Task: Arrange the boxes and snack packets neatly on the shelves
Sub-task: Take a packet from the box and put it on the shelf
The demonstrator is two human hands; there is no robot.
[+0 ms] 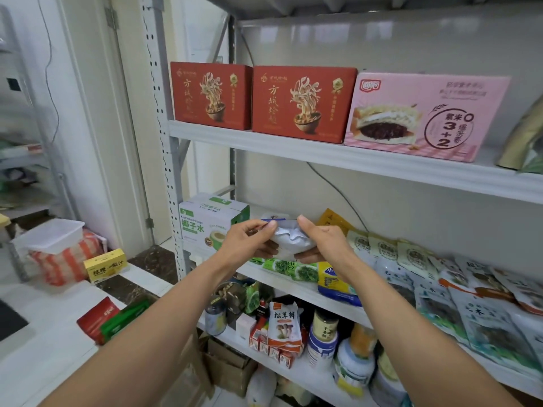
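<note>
A crumpled silver-white snack packet (291, 240) is held in front of the middle shelf (293, 284). My left hand (248, 240) pinches its left end and my right hand (321, 242) grips its right end, thumbs on top. Just behind and left stands a white and green coconut water box (210, 220). Green seaweed packets (289, 267) lie on the shelf under my hands, and a blue and yellow packet (333, 284) hangs over its edge. Several pale green packets (435, 283) lie overlapped to the right.
The upper shelf (323, 152) carries two red noodle boxes (301, 102) and a pink bread box (423, 116). Jars, small boxes and a mushroom packet (283, 324) crowd the lower shelf. A yellow box (105, 265) and red and green packets (113, 318) lie on the white counter at left.
</note>
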